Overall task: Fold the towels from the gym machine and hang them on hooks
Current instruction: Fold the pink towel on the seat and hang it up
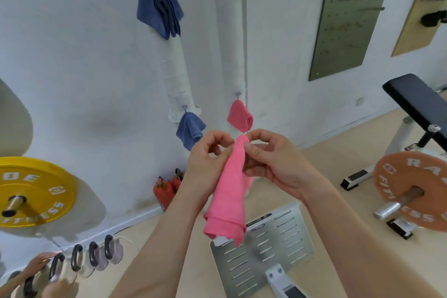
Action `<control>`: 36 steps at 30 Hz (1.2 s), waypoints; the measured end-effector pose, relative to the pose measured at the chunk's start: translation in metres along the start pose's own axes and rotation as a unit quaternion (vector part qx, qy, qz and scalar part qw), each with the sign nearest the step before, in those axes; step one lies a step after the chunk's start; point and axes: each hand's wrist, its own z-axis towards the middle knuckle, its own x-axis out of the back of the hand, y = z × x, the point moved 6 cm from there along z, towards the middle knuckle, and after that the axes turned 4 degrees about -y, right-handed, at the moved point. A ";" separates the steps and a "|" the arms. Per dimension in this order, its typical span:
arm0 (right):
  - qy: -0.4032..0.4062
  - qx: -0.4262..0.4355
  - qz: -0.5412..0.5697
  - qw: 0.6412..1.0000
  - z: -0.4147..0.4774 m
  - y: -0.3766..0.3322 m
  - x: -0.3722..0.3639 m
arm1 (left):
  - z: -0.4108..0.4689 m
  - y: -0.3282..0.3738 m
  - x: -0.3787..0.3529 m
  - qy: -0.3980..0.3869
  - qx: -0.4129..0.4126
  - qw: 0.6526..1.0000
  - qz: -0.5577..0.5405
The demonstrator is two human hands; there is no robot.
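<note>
Both hands pinch top corner of folded pink towel (229,189), held up mid-air in front of the wall: left hand (205,162) and right hand (273,162) clamped on it. Another pink towel (239,115) and two blue towels (159,6) hang on wall hooks.

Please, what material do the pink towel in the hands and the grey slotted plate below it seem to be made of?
The pink towel looks like soft, matte microfibre or terry cloth: it drapes in limp folds and has a fuzzy surface. The slotted plate appears to be metal, perhaps steel or aluminium, with a dull silver finish: it is rigid and flat, with clean-cut slots and a soft sheen.
</note>
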 end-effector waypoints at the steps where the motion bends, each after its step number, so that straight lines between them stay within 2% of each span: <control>1: 0.007 0.006 -0.008 1.000 0.013 -0.002 0.004 | 0.012 0.002 0.002 0.006 -0.006 1.000 0.010; 5: 0.032 0.032 -0.043 0.998 0.066 -0.012 0.016 | 0.062 0.007 0.008 -0.016 -0.010 1.000 0.014; 9: 0.082 0.066 -0.098 0.990 0.123 -0.033 0.026 | 0.117 0.011 0.014 -0.088 0.007 0.990 -0.108; 11: 0.098 0.085 -0.130 0.983 0.153 -0.044 0.029 | 0.148 0.010 0.024 -0.114 0.008 0.984 -0.133; 12: 0.105 0.092 -0.146 0.979 0.168 -0.048 0.031 | 0.166 0.009 0.032 -0.116 0.001 0.986 -0.118; 16: 0.122 0.106 -0.199 0.967 0.229 -0.062 0.041 | 0.243 0.002 0.066 -0.067 -0.034 0.995 0.071; 21: 0.134 0.136 -0.202 0.961 0.296 -0.088 0.061 | 0.326 0.012 0.075 -0.063 -0.093 0.986 0.125; 24: 0.140 0.133 -0.177 0.965 0.335 -0.103 0.081 | 0.371 0.017 0.074 -0.062 -0.080 0.993 0.062; 27: 0.145 0.127 -0.161 0.968 0.367 -0.115 0.104 | 0.406 0.023 0.068 -0.102 -0.063 0.992 0.036; 30: 0.131 0.128 -0.179 0.967 0.394 -0.128 0.125 | 0.436 0.026 0.060 -0.135 -0.046 0.984 0.109; 33: 0.119 0.129 -0.195 0.965 0.417 -0.143 0.144 | 0.473 0.030 0.053 -0.126 -0.047 0.970 0.201; 36: 0.141 0.144 -0.204 0.958 0.438 -0.162 0.165 | 0.512 0.041 0.042 -0.110 -0.068 0.959 0.254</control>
